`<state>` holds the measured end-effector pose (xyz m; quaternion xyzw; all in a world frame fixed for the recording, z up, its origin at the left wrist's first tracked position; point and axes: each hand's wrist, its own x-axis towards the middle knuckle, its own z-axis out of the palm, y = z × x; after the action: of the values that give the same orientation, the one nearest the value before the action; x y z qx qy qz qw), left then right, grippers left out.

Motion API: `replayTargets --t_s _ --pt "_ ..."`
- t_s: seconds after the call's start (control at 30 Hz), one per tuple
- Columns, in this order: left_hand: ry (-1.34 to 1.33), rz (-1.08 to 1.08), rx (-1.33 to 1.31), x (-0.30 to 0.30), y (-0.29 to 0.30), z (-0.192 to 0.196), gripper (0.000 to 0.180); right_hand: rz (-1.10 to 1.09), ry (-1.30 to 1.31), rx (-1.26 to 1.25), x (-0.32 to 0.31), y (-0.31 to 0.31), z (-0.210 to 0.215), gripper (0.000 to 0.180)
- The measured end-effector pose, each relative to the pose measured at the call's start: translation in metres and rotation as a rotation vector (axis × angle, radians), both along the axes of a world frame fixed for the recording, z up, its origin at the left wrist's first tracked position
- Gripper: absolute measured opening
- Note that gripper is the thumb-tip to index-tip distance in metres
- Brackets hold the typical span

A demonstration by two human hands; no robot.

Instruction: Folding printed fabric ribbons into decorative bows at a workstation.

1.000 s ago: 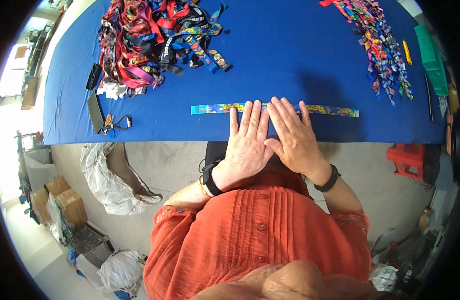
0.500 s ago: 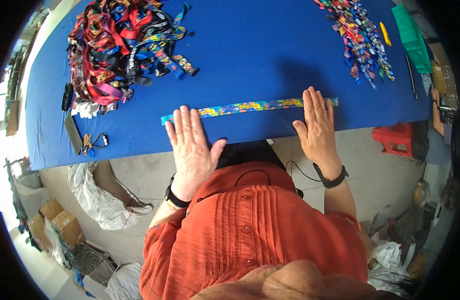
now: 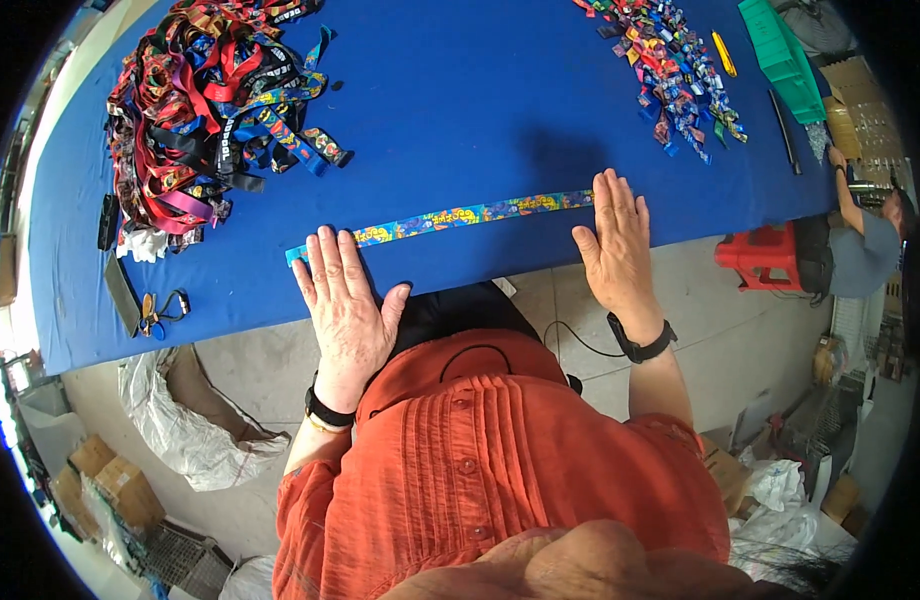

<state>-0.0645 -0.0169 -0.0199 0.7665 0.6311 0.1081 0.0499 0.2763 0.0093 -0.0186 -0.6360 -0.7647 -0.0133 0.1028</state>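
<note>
1. While both palms are pressed flat, a long patterned strap is kept stretched out straight near the front edge of the blue table.
2. The left hand is laid open with fingers spread over the strap's left end, nothing being gripped.
3. The right hand is likewise laid open and flat, its fingertips touching the strap's right end.
4. The two hands are held well apart, with the strap running between them.
5. A tangled heap of coloured straps is seen at the table's far left, well apart from the hands.
6. A smaller pile of folded pieces is spread at the far right, beside a green tray.
7. A dark wristband is worn on each wrist.
</note>
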Motion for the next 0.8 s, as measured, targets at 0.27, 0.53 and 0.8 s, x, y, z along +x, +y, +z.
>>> replayTargets --t_s 0.27,0.53,0.8 --pt "0.028 0.005 0.007 -0.0004 0.0002 -0.001 0.085 -0.004 -0.011 0.034 -0.0026 -0.0015 -0.0016 0.065" --pt "0.035 -0.008 0.024 -0.0005 -0.0007 -0.0013 0.084 -0.005 -0.001 0.054 -0.0026 -0.001 -0.0038 0.063" --pt "0.04 -0.028 0.055 0.0022 0.0029 -0.0048 0.083 -0.017 -0.006 0.07 0.0008 -0.0003 -0.0055 0.063"
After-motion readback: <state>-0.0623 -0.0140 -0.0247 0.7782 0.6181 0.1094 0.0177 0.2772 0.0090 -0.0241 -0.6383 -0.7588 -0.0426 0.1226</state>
